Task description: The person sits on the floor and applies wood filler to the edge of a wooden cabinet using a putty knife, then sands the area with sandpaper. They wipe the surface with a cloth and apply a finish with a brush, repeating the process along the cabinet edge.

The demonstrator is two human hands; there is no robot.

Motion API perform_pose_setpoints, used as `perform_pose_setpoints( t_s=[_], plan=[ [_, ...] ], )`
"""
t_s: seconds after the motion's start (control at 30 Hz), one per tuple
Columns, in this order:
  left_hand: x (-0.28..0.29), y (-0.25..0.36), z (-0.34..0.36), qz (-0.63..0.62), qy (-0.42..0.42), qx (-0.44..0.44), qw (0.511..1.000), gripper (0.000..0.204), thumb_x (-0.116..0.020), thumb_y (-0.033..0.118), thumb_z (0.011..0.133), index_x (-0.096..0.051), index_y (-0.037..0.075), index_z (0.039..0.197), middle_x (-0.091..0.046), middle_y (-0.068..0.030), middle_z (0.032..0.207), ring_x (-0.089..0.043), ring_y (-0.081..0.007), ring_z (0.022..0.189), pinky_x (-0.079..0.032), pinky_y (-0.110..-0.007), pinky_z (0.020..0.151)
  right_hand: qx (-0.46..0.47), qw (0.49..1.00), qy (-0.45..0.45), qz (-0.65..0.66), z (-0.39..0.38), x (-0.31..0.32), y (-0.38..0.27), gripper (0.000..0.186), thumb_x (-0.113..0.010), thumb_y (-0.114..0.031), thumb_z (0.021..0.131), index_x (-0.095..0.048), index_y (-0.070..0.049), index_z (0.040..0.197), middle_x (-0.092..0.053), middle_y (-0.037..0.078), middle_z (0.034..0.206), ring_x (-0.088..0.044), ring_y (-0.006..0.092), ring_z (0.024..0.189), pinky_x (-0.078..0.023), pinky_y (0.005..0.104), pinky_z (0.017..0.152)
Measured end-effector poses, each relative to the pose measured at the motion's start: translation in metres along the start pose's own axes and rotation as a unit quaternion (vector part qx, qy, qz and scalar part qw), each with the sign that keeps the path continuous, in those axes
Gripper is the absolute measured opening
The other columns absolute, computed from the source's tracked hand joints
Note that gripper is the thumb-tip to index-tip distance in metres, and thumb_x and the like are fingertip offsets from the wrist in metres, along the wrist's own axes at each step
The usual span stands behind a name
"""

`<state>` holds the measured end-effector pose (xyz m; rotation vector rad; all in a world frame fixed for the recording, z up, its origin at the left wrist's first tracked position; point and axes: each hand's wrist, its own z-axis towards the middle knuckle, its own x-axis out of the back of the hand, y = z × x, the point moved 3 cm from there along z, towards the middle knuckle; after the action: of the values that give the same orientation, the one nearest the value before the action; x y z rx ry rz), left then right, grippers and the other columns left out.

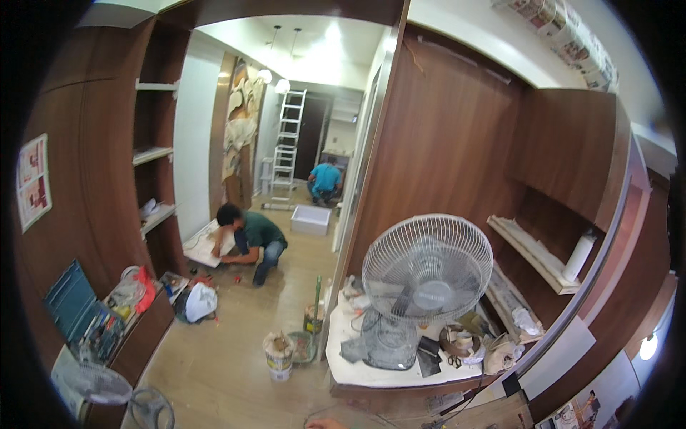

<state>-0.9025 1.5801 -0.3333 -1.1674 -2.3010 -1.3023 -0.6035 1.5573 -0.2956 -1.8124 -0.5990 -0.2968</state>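
Just a sliver of a hand [326, 424] shows at the bottom edge, seemingly my right hand. Its fingers are mostly cut off, so I cannot make out whether it holds anything. My left hand is out of the picture. Nearest to the visible hand, thin dark cables run along the floor. Above and to the right stands a white-topped counter [400, 377] bearing a large grey fan [426, 268]. Scissors [454, 361], a dark flat pouch [429, 355] and a brown roll [461, 340] lie by the fan's base.
A person in a dark green shirt [259, 232] crouches over a white panel [204, 247]; another in blue [325, 179] squats farther back. A ladder [288, 139], a white tub [310, 221], a bucket [279, 357] and a dustpan [303, 346] stand about. An open toolbox [75, 300] sits left.
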Motion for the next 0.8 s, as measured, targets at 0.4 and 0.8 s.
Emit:
perform_pose_setpoints(
  t_s=[0.4, 0.8],
  plan=[
    [0.133, 0.052, 0.209, 0.072, -0.103, -0.084, 0.989, 0.042, -0.07, 0.037, 0.083, -0.067, 0.0, 0.101, -0.069, -0.0212, 0.098, -0.065, -0.0362, 0.096, -0.051, -0.046, 0.089, -0.004, 0.981, 0.09, 0.171, 0.128, 0.042, -0.075, 0.045, -0.068, -0.024, 0.096, -0.063, 0.0, 0.133, -0.071, 0.015, 0.119, -0.07, 0.0236, 0.092, -0.059, 0.0393, 0.08],
    [0.238, 0.118, 0.364, -0.048, -0.052, -0.158, 0.985, 0.032, -0.071, 0.014, 0.09, -0.07, -0.013, 0.106, -0.075, -0.0161, 0.085, -0.072, -0.0213, 0.076, -0.056, -0.033, 0.069, -0.072, 0.938, 0.246, 0.235, 0.258, 0.122, -0.095, 0.041, -0.068, -0.032, 0.098, -0.068, -0.003, 0.126, -0.076, 0.012, 0.103, -0.073, 0.0185, 0.09, -0.058, 0.0359, 0.081]
  ],
)
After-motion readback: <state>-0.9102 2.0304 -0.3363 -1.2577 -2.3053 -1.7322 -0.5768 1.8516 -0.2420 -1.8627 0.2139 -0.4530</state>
